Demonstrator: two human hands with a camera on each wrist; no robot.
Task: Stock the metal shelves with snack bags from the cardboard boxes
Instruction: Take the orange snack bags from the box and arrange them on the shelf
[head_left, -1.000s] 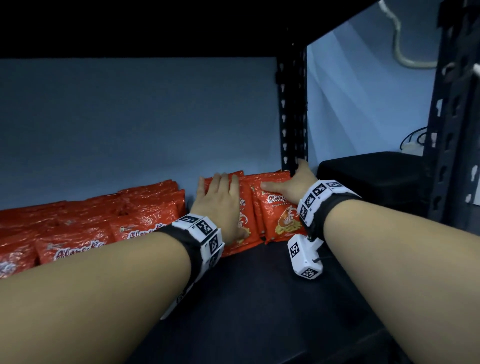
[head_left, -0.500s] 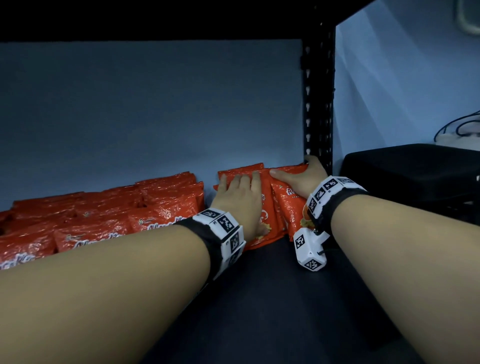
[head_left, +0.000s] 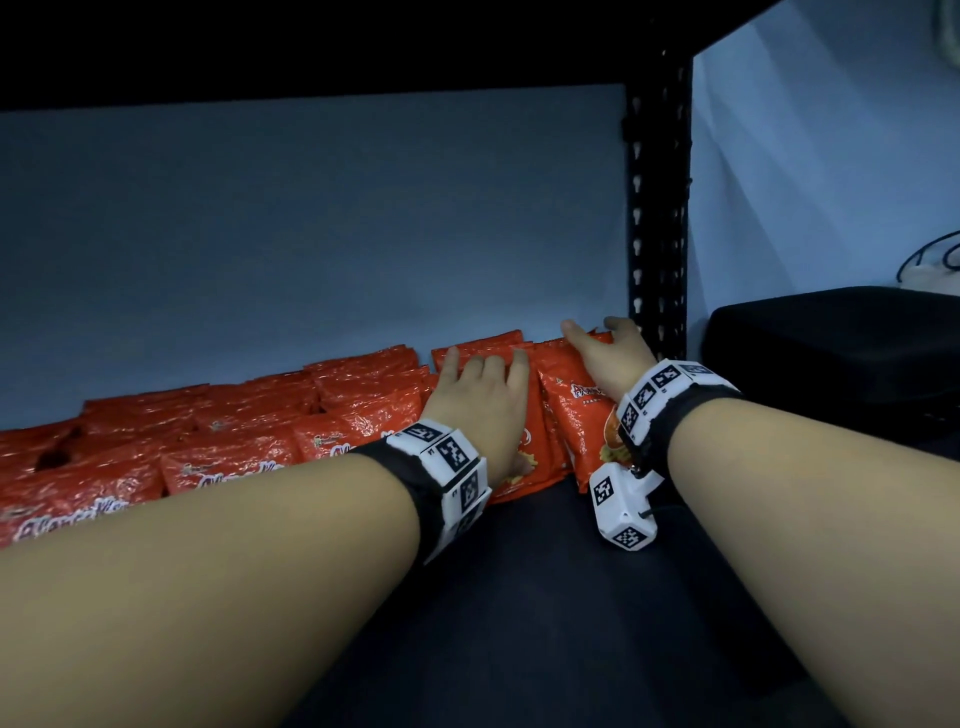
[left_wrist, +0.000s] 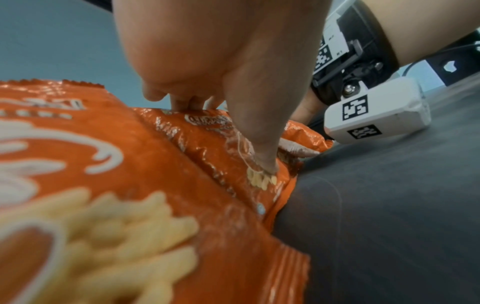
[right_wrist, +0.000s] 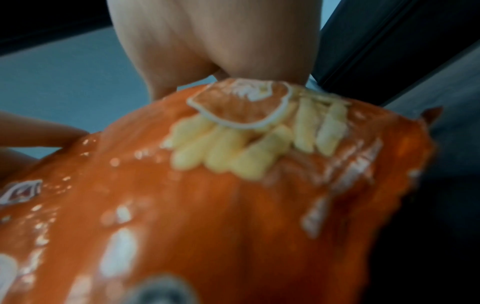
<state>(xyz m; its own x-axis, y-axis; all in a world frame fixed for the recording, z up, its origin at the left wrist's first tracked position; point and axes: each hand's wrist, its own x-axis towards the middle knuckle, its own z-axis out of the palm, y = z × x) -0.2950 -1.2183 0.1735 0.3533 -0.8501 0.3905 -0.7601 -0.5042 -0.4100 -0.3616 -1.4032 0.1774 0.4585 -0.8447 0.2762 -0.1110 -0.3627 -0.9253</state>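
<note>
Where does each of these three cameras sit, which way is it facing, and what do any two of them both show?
Head: worn on the head, looking forward and down into the shelf; both forearms, left hand and right hand lie flat on the orange snack bags.
Left wrist: low by the left hand, facing along it; thumb presses a bag.
Right wrist: beneath the right hand, facing the rear upright.
Shared: head and left wrist views both show the white wrist camera.
</note>
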